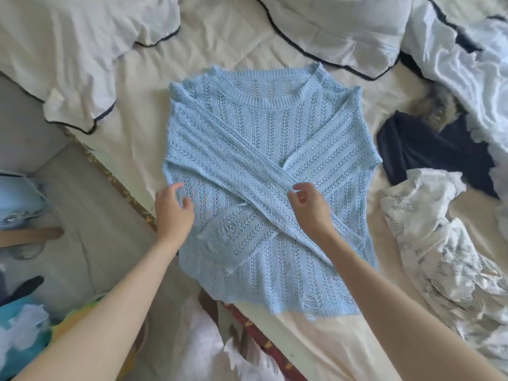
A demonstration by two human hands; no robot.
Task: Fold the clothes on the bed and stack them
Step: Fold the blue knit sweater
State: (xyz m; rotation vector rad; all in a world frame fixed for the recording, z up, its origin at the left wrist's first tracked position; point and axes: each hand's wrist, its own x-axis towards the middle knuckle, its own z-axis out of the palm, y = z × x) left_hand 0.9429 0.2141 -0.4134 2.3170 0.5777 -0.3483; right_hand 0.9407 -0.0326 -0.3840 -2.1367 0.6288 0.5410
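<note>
While both sleeves are lying crossed over its chest, the pale blue open-knit sweater (264, 166) is sitting face-up near the edge of the cream-sheeted bed (137, 111), hem toward the person. Left hand (173, 210) is hovering at the sweater's left side, fingers loosely curled, holding nothing. Right hand (309, 207) is resting by the sleeve crossing, likewise gripping nothing. Sleeve-tucking looks finished; next probably calls for taking the hem and folding it up toward the collar. Dark navy garment (428, 155) and white printed cloth (445, 243) are waiting unfolded.
</note>
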